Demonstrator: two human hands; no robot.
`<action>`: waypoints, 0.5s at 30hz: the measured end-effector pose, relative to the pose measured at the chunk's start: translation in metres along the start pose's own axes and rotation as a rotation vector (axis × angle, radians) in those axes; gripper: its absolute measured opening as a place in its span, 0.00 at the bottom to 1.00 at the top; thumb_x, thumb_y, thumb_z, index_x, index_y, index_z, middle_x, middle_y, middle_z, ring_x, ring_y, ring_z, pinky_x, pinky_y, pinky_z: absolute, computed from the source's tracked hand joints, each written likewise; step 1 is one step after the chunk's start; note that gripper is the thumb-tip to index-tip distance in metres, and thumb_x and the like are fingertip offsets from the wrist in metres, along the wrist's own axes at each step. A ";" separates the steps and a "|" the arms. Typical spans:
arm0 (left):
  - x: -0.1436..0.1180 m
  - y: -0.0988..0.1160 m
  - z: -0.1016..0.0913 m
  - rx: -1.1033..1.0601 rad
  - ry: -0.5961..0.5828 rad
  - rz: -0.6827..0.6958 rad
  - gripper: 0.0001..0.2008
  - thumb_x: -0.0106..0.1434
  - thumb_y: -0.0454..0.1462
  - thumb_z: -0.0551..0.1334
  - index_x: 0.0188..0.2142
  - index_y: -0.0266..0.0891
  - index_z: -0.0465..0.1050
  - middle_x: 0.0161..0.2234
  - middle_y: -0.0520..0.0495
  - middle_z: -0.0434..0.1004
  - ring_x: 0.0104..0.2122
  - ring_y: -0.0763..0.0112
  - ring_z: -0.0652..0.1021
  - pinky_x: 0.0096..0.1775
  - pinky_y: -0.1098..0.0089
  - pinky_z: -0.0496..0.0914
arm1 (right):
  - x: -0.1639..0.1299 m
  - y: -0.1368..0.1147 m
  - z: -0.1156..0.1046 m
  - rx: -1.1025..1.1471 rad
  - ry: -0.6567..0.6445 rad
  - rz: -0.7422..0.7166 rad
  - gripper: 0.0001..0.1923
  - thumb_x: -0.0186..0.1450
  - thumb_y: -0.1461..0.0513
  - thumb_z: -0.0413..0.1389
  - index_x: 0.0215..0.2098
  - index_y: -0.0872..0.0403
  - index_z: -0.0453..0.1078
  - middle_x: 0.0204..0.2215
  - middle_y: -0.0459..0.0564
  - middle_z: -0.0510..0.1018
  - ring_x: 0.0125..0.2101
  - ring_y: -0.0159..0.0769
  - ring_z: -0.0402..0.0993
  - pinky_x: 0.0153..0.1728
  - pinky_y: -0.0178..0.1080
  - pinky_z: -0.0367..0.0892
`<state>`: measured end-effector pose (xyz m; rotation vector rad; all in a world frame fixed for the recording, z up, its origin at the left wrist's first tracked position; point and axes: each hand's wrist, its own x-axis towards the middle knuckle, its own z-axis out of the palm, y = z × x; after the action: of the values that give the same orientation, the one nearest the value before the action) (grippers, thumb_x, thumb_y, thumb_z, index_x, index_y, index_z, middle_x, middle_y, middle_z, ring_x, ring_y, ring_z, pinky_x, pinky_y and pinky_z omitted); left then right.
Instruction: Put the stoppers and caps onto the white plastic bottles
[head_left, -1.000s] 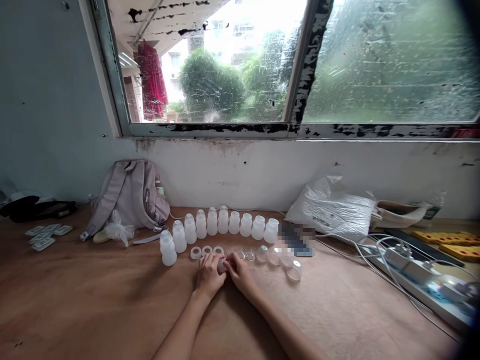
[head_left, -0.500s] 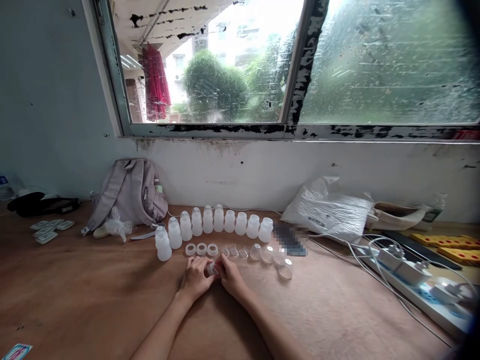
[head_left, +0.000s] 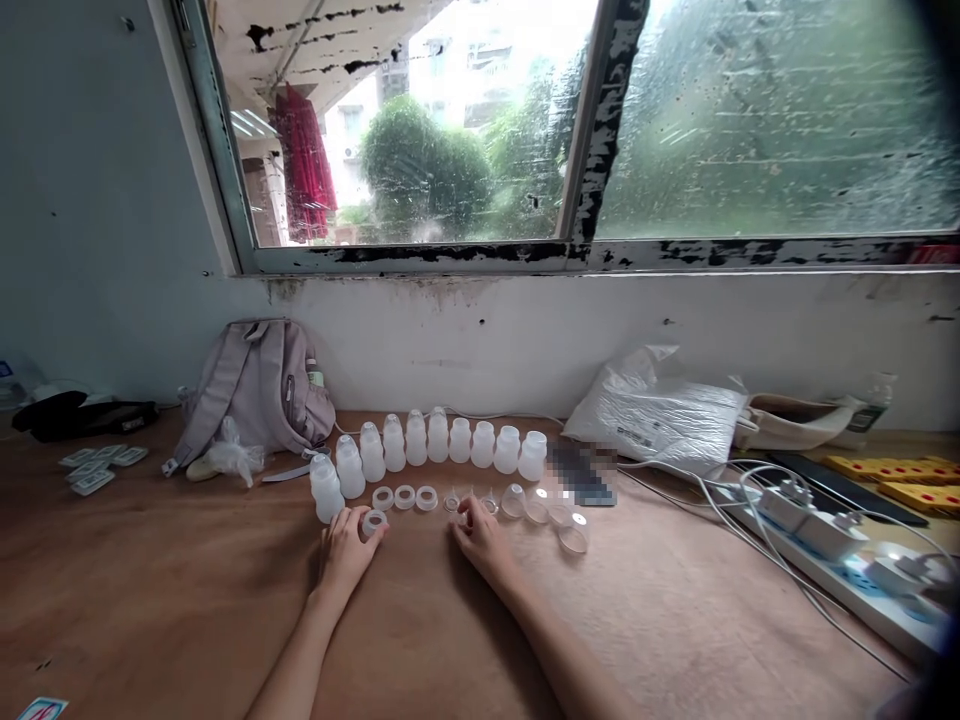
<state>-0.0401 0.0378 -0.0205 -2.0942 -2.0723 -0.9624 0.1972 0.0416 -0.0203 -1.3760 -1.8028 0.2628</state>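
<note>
Wooden table (head_left: pixel 187 600) under window | my left hand (head_left: pixel 343 550) is pinching a white ring (head_left: pixel 373 522) at frame centre-left | right hand (head_left: pixel 480 535) is resting loosely open | risk: elbowing bottle row (head_left: pixel 435 445) over.

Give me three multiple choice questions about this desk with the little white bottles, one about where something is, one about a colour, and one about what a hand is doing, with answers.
1. Where does the backpack lie?
A. left of the row of bottles, against the wall
B. right of the plastic bag
C. on the window sill

2. What colour is the garment hanging outside the window?
A. blue
B. red
C. yellow

3. What is the left hand doing?
A. gripping the backpack strap
B. lying flat with nothing near it
C. holding a white ring at its fingertips

Answers:
1 A, it leans on the wall left of the bottles.
2 B, the cloth is plainly red.
3 C, the ring sits at the fingertips, while the right hand rests near the clear small parts.
</note>
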 end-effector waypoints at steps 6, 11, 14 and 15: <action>-0.003 0.005 0.000 0.055 0.012 -0.025 0.16 0.55 0.46 0.56 0.40 0.42 0.67 0.35 0.47 0.72 0.37 0.63 0.71 0.34 0.67 0.60 | -0.002 0.000 0.002 -0.075 -0.019 -0.053 0.06 0.55 0.64 0.48 0.32 0.53 0.62 0.29 0.48 0.69 0.27 0.34 0.67 0.27 0.34 0.62; -0.003 0.008 -0.002 0.076 0.013 -0.019 0.16 0.54 0.45 0.56 0.41 0.42 0.66 0.36 0.47 0.71 0.38 0.62 0.70 0.35 0.67 0.60 | -0.001 0.001 0.002 -0.115 -0.040 -0.051 0.07 0.55 0.66 0.47 0.32 0.54 0.63 0.30 0.49 0.69 0.28 0.34 0.67 0.29 0.34 0.62; -0.003 0.009 -0.003 0.080 0.017 -0.017 0.16 0.54 0.44 0.57 0.41 0.41 0.66 0.36 0.46 0.71 0.38 0.62 0.70 0.35 0.67 0.61 | -0.001 0.001 0.002 -0.122 -0.059 -0.067 0.07 0.56 0.66 0.47 0.33 0.54 0.64 0.29 0.49 0.69 0.28 0.34 0.67 0.30 0.34 0.62; -0.003 0.010 -0.003 0.080 0.021 -0.016 0.16 0.54 0.44 0.57 0.42 0.41 0.66 0.36 0.46 0.71 0.39 0.62 0.70 0.35 0.67 0.61 | -0.001 0.000 0.002 -0.122 -0.064 -0.068 0.07 0.56 0.66 0.47 0.33 0.54 0.64 0.29 0.49 0.70 0.29 0.34 0.67 0.30 0.34 0.62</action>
<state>-0.0321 0.0325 -0.0157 -2.0238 -2.0839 -0.8835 0.1965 0.0411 -0.0221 -1.4005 -1.9419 0.1645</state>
